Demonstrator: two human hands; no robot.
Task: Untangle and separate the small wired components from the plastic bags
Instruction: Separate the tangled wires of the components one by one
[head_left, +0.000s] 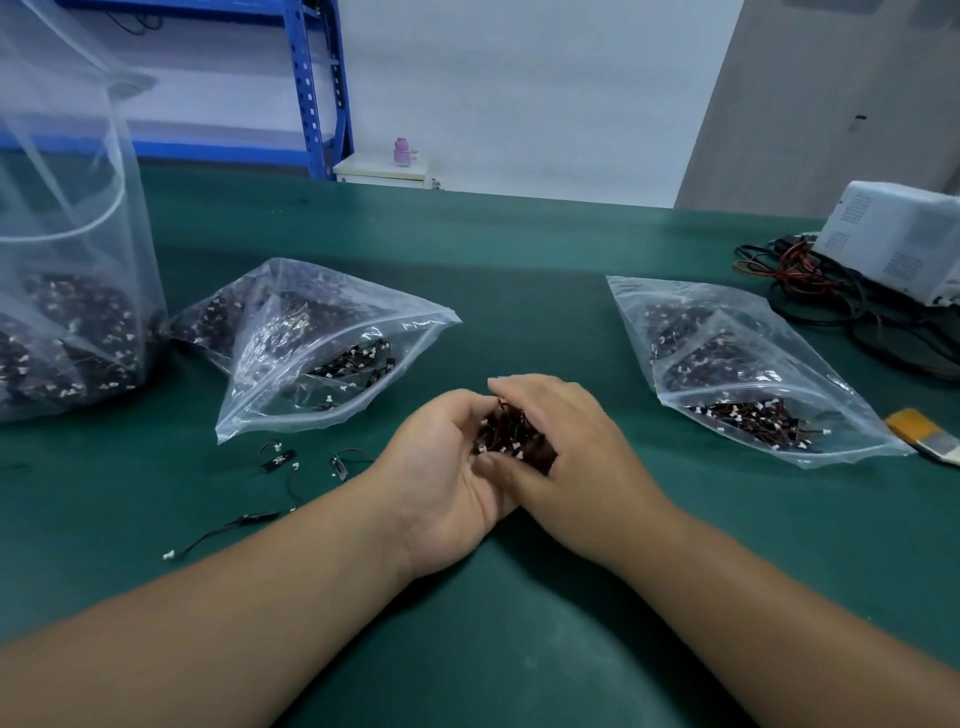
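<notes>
A tangled clump of small wired components (511, 434), dark wires with white connectors, sits between my two hands at the table's middle. My left hand (441, 483) cups it from below and the left. My right hand (566, 447) covers it from the right, fingers curled over the top. A clear plastic bag (332, 353) holding more components lies just left of my hands, and another bag (737, 374) lies to the right. Several separated components (280, 460) lie loose on the green mat (519, 623), left of my left wrist.
A tall clear bag (67, 260) full of components stands at the far left. A white box device (904, 239) with red and black cables (810, 291) sits at the back right. A brush (924, 434) lies by the right edge. Blue shelving (311, 88) stands behind the table.
</notes>
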